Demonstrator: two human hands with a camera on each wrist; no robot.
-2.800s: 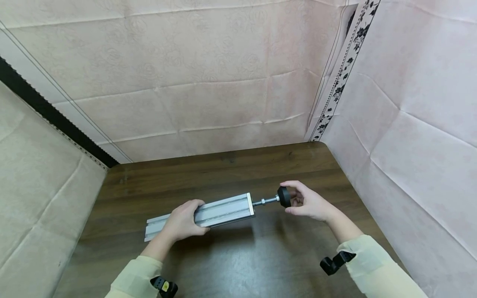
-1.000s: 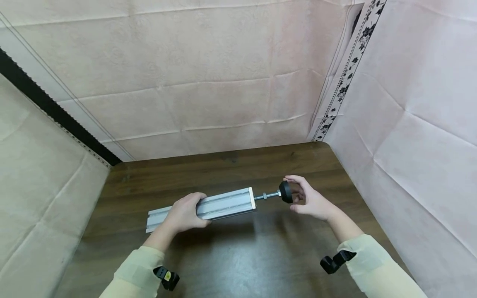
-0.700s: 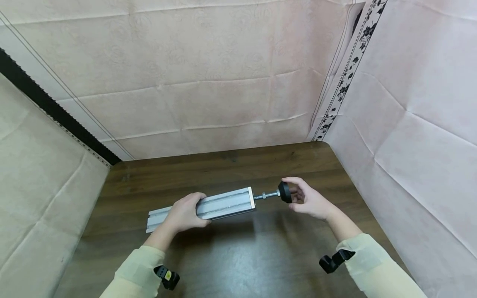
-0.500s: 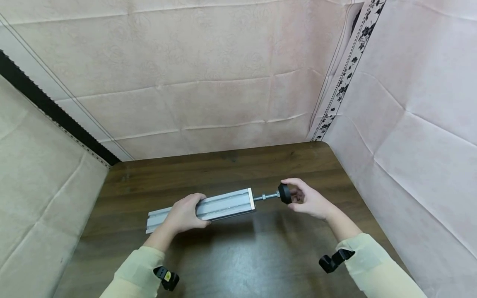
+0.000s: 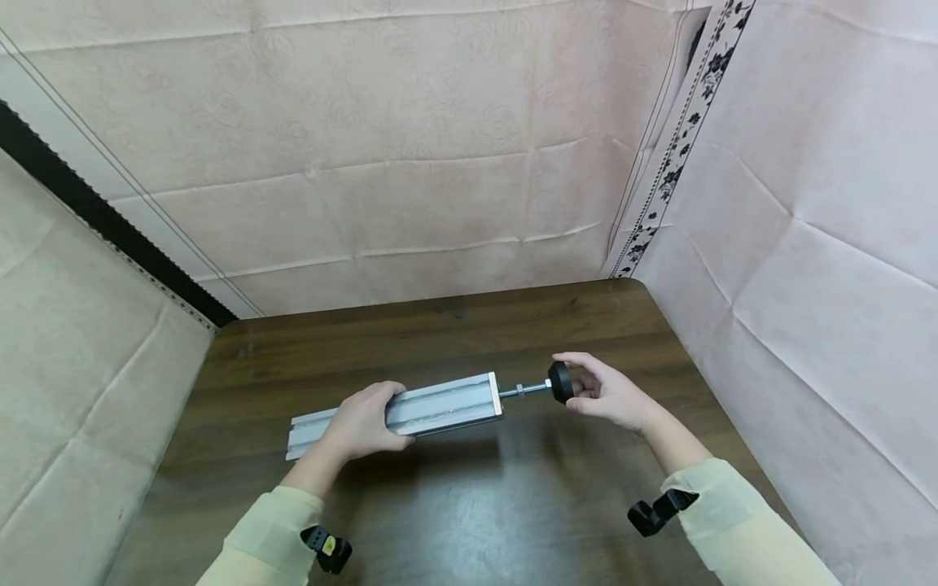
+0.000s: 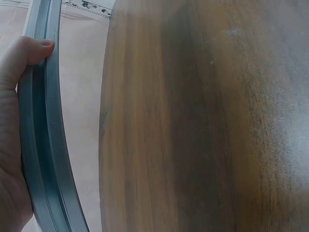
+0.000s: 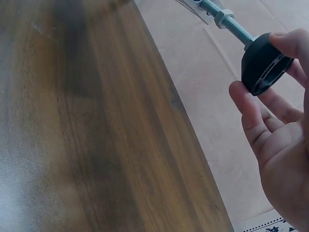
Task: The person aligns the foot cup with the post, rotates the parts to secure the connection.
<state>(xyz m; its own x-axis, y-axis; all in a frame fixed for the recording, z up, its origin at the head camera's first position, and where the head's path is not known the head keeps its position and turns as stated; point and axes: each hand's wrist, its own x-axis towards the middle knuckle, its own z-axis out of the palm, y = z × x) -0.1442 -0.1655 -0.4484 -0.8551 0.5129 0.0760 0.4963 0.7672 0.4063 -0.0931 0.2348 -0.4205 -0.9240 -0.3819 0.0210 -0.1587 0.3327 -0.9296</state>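
My left hand [image 5: 362,419] grips a slotted aluminium profile [image 5: 443,404] around its middle, holding it above the table, tilted slightly up to the right. The left wrist view has the thumb lying over one edge of the profile [image 6: 43,121]. Out of its right end plate comes a threaded rod [image 5: 525,390] with a nut [image 7: 223,18] on it, ending in a black levelling foot [image 5: 560,382]. My right hand [image 5: 604,393] pinches this foot by its rim. From the right wrist camera, fingertips sit on opposite sides of the foot's hollow underside [image 7: 263,65].
Below lies a dark wooden table [image 5: 454,496] with rounded far corners. Pale creased cloth [image 5: 432,163] hangs behind it and on both sides, with a flower-patterned border [image 5: 670,171] at the right corner. Black cameras [image 5: 659,511] are strapped to both sleeves.
The profile rose a little after the earliest frame and has since dipped slightly. My right fingers, spread wider about the foot a second ago, have drawn in on its rim.
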